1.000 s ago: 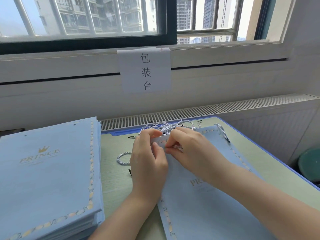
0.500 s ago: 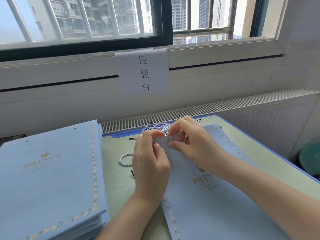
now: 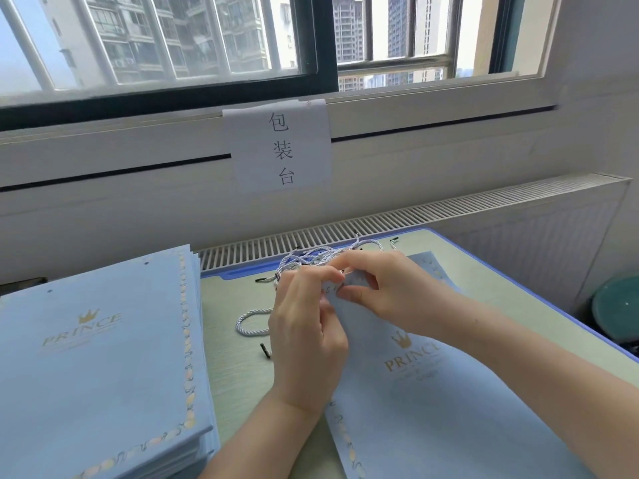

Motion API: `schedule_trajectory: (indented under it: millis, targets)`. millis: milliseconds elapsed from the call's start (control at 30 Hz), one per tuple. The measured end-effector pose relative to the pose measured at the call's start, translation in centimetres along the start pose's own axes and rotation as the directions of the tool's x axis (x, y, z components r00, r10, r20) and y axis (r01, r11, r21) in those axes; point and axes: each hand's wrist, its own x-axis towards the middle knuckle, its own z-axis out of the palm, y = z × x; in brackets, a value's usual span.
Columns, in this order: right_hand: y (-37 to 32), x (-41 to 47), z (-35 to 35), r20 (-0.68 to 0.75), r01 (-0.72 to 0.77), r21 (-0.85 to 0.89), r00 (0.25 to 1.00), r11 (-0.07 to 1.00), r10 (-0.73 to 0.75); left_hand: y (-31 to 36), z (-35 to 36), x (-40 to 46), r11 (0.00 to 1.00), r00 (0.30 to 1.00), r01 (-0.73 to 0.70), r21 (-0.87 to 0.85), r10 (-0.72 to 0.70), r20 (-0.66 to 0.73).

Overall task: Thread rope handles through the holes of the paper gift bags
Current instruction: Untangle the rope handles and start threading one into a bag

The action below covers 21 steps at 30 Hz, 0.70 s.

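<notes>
Head view: a flat blue bag (image 3: 432,402) printed "PRINCE" lies on the green table (image 3: 235,368), its top edge lifted between both hands. The left hand (image 3: 307,337) and right hand (image 3: 390,295) pinch that edge with curled fingers. A rope (image 3: 252,321) loops on the table just left of the left hand; whether either hand also grips it cannot be told. More ropes (image 3: 321,254) lie tangled behind the hands. A stack of bags (image 3: 96,368) sits at left. A paper sign (image 3: 278,146) hangs below the window (image 3: 173,39).
</notes>
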Motion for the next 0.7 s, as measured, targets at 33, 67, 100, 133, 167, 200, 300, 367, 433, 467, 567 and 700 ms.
schedule_trajectory:
  millis: [33,67,100,133,167,200,300,367,433,467,567,700]
  targets:
    - [-0.1,0.0,0.2,-0.019,0.001,0.016,1.000,1.000,-0.001,-0.1,0.0,0.0,1.000,1.000,0.010,0.002,-0.010,-0.007]
    - [-0.2,-0.1,0.4,-0.037,0.010,0.021,0.999,1.000,-0.009,-0.1,0.0,0.0,1.000,1.000,0.022,0.002,-0.022,-0.014]
    - [-0.2,-0.1,0.6,-0.056,0.021,0.016,0.998,1.000,-0.020,-0.1,0.0,0.1,0.999,0.999,0.035,0.003,-0.034,-0.019]
    - [-0.2,-0.1,0.9,-0.076,0.030,0.015,0.997,0.999,-0.029,0.0,0.0,0.0,0.999,0.999,0.046,0.005,-0.046,-0.023]
    - [-0.2,-0.2,1.1,-0.093,0.035,0.019,0.995,0.999,-0.033,0.0,-0.1,0.0,0.998,0.998,0.055,0.007,-0.054,-0.028]
    - [-0.2,-0.2,1.2,-0.105,0.039,0.025,0.994,0.999,-0.036,0.1,-0.1,0.0,0.998,0.998,0.060,0.007,-0.060,-0.032]
    - [-0.3,-0.4,1.5,-0.132,0.048,0.039,0.990,0.998,-0.042,0.1,-0.2,0.0,0.997,0.997,0.076,0.010,-0.075,-0.036]
    - [-0.4,-0.4,1.5,-0.131,0.037,0.052,0.991,0.998,-0.030,0.0,-0.2,0.0,0.996,0.995,0.089,0.018,-0.089,-0.036]
    - [-0.5,-0.5,1.4,-0.127,0.005,0.084,0.992,0.996,0.005,0.0,-0.3,0.0,0.995,0.995,0.092,0.027,-0.091,-0.037]
    - [-0.5,-0.5,1.3,-0.122,-0.011,0.097,0.992,0.995,0.023,0.1,-0.3,0.1,0.996,0.996,0.085,0.032,-0.084,-0.038]
    - [-0.5,-0.4,1.2,-0.090,-0.058,0.124,0.993,0.991,0.070,0.1,-0.3,0.1,0.998,0.999,0.044,0.048,-0.043,-0.032]
    - [-0.4,-0.2,0.7,-0.029,-0.101,0.138,0.994,0.985,0.106,0.2,-0.2,0.0,0.998,0.999,0.032,0.055,-0.030,-0.032]
